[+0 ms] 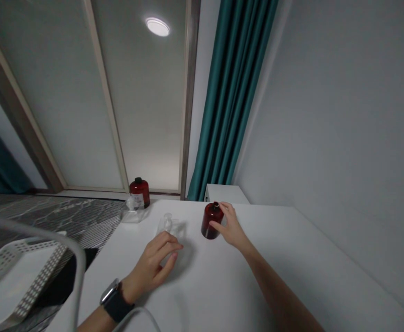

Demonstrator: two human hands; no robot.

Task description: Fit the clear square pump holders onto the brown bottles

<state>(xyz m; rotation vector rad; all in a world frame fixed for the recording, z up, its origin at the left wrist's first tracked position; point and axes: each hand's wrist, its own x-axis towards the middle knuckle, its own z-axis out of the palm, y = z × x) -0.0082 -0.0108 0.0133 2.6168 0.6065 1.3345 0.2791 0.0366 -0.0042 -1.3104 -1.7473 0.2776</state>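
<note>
A dark red, see-through bottle stands upright on the white table, its narrow neck showing no cap. My right hand holds it from the right, thumb low on its side and fingers by the neck. My left hand, with a watch on the wrist, hovers over the table left of the bottle. Its fingers are loosely bent and apart, with nothing seen in them. Just beyond these fingers is a small clear glass-like piece, partly hidden by the hand.
Another red bottle, with a dark cap and pale label, stands at the far left corner beside a clear tray. A white basket is off the table's left side. A grey curved tube crosses the lower left. Behind hangs a green curtain.
</note>
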